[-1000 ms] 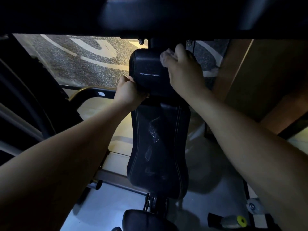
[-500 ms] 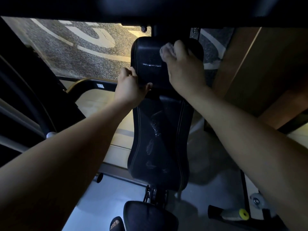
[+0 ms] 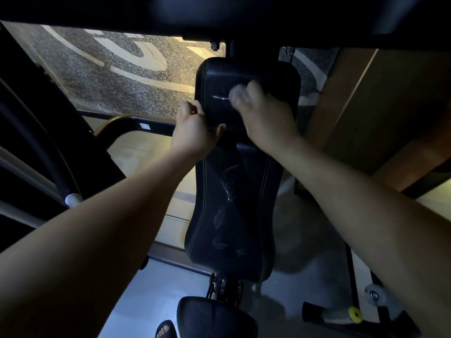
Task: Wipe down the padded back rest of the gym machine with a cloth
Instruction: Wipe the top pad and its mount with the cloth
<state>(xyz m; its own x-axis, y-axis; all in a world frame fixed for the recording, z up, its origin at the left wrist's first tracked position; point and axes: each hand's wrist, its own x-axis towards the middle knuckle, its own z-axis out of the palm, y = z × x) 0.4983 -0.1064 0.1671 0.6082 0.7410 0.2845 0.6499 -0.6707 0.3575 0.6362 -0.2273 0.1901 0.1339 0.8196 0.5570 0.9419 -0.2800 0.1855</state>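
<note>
Back rest [image 3: 234, 203]: left hand [image 3: 195, 132] grips head pad's left edge, right hand [image 3: 266, 118] presses cloth [image 3: 235, 93].

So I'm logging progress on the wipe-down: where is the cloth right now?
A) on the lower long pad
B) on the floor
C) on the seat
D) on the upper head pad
D: the right hand presses the cloth on the upper head pad, while the left hand grips that pad's edge.

Grey floor [image 3: 156, 289], machine frame on it, sandalled foot [image 3: 165, 330], yellow-capped roller [image 3: 341, 315] btm right.
</note>
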